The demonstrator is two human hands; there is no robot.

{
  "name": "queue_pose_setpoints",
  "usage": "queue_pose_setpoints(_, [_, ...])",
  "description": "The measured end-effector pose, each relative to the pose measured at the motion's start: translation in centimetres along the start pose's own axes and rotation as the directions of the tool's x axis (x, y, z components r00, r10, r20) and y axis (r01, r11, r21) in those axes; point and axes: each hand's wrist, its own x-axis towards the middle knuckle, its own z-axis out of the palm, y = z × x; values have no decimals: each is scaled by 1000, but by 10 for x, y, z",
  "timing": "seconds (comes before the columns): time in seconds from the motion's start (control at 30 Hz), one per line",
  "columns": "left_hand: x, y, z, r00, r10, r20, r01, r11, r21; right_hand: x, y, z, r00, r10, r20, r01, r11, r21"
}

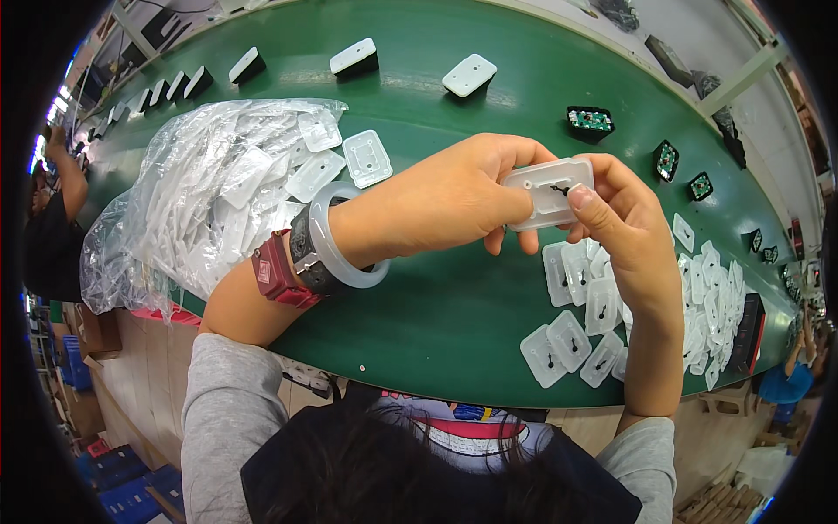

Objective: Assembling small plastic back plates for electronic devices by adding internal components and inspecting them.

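Observation:
Between my two hands, above the green table, is a white translucent plastic cover (546, 210) with a small black part inside it. My left hand (476, 194) grips its left end, thumb on the near side. At its right end, my right hand (615, 205) pinches it, the thumb pressed by the black part. Below my right hand lie several like covers (569, 339), each with a black piece in it. To the left of my left wrist, a clear plastic bag (188, 188) spills plain white covers (367, 159) onto the table.
Along the far side of the green table (410, 113) stands a row of black housings with white tops (353, 58). Farther right are open black housings with green circuit boards (590, 120). A black box (748, 332) stands at the right edge. Other people (65, 201) are at both sides.

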Motion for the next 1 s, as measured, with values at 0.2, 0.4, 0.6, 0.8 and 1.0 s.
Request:
queue_pose_setpoints(0.2, [-4,5,0,999,-40,-11,41,991,128,4,3,-8,994,46,96,-51,997,58])
queue_pose_setpoints(0.4, [-8,17,4,989,-141,-34,145,950,278,5,6,-9,993,46,110,-51,998,35])
queue_pose_setpoints(0.6, [-7,11,4,987,-146,-64,159,947,280,2,7,5,999,8,35,-7,1000,-24])
queue_pose_setpoints(0.8, [-5,6,6,993,-100,-66,115,949,293,0,10,15,997,-63,-39,60,996,-71])
queue_pose_setpoints(1.0, [-7,-3,5,994,95,-52,-57,867,496,4,11,7,999,31,41,-33,999,41])
